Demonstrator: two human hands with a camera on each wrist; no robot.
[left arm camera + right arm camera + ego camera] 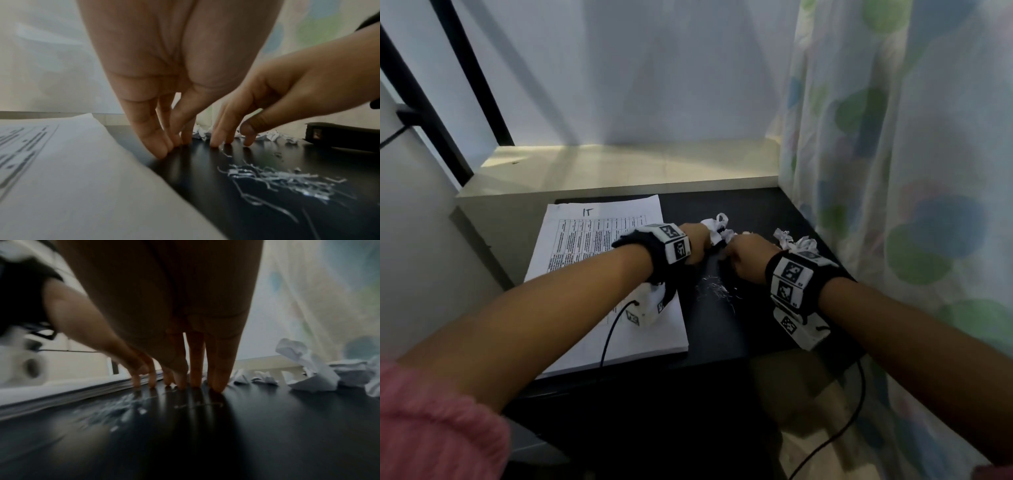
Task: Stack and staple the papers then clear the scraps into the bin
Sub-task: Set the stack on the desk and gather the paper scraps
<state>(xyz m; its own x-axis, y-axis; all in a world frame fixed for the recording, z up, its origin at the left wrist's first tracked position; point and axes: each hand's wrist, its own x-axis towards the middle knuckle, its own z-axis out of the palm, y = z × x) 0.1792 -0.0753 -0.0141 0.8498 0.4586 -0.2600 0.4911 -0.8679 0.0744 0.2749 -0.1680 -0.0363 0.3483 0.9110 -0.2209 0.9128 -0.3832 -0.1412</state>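
A stack of printed papers (602, 274) (61, 178) lies on the left of the black desk (739, 329). A small pile of loose staples (714, 291) (277, 180) lies beside it. My left hand (697, 245) (170, 146) and right hand (743, 253) (197, 384) stand side by side just behind that pile. Their straight fingers point down, tips touching the desk, and hold nothing. Crumpled paper scraps (717, 226) (308, 369) lie behind and to the right of the hands. A black stapler (341, 136) sits on the desk under my right wrist.
A patterned curtain (893, 171) hangs along the desk's right edge. A pale ledge (619, 168) runs behind the desk under a white wall. A black cable (613, 329) from the left wrist crosses the paper stack. No bin is in view.
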